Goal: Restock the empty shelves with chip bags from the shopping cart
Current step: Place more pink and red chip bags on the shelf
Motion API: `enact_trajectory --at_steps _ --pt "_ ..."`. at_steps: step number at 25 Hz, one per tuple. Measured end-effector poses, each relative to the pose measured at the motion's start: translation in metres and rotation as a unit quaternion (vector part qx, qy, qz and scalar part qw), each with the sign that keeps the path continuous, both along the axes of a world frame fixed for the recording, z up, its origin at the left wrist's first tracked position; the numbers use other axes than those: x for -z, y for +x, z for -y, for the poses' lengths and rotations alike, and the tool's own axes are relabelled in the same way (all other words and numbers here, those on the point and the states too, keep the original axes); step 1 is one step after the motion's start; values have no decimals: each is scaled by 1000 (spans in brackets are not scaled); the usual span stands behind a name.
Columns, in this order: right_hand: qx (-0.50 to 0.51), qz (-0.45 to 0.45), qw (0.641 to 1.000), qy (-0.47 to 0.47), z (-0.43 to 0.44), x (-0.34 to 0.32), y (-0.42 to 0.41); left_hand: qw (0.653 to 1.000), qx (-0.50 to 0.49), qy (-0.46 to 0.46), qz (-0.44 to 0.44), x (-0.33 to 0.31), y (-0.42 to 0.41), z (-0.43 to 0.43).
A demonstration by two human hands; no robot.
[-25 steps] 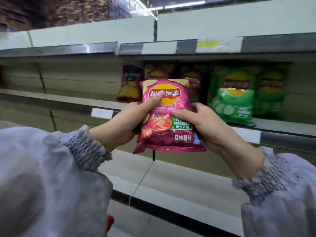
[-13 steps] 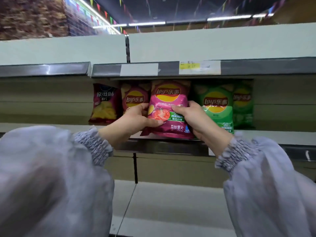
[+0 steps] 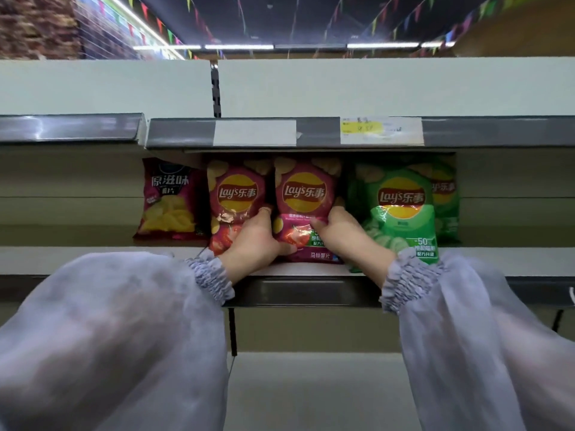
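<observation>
Gripping a pink chip bag [image 3: 304, 194] by its lower sides, left hand [image 3: 253, 242] and right hand [image 3: 343, 233] stand it on the shelf [image 3: 77, 259] between other bags [image 3: 401, 209]; much shelving looks bare, so restocking seems early.

My pink-red bag [image 3: 306, 209]: yellow-red logo, red tomato print; neighbour bag [image 3: 236, 197] same pink-red; maroon bag [image 3: 169, 200], yellow chips pictured; green bags [image 3: 401, 213]; my sleeves [image 3: 124, 321] pale lilac-grey.
</observation>
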State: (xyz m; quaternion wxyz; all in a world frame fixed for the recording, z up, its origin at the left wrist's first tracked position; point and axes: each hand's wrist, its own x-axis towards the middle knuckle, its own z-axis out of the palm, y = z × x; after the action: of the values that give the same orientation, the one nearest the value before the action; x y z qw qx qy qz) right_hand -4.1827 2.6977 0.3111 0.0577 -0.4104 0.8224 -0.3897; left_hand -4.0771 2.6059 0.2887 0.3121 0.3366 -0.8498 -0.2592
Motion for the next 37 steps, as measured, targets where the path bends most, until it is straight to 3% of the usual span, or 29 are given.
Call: enact_trajectory --at_steps 3,5,7,14,18,21,26,29,33,37 --pt "32 -124 992 -1 -1 7 6 999 12 -38 33 -1 0 -3" --pt "26 -280 960 11 -4 16 10 998 12 -56 39 -1 -1 -6" --pt "10 -363 931 45 -3 22 11 997 4 -71 43 -2 -1 -8" --pt "11 -387 917 101 -1 21 3 997 -14 -66 46 -10 12 -21" --pt "-42 -394 918 -31 -13 17 26 994 -53 -91 12 -15 54 -44" --pt "-184 -336 911 -156 -23 18 68 993 -79 -89 11 -9 88 -73" --pt "-355 -250 869 -238 -26 43 130 985 -173 -28 0 20 153 -119" --pt "-457 -144 848 -225 -36 62 168 965 -256 9 -56 35 196 -146" --pt "-591 -34 778 -209 -56 98 229 934 -336 72 -99 66 262 -194" --pt "-666 60 730 -139 -66 138 288 891 -420 118 -128 106 335 -238"
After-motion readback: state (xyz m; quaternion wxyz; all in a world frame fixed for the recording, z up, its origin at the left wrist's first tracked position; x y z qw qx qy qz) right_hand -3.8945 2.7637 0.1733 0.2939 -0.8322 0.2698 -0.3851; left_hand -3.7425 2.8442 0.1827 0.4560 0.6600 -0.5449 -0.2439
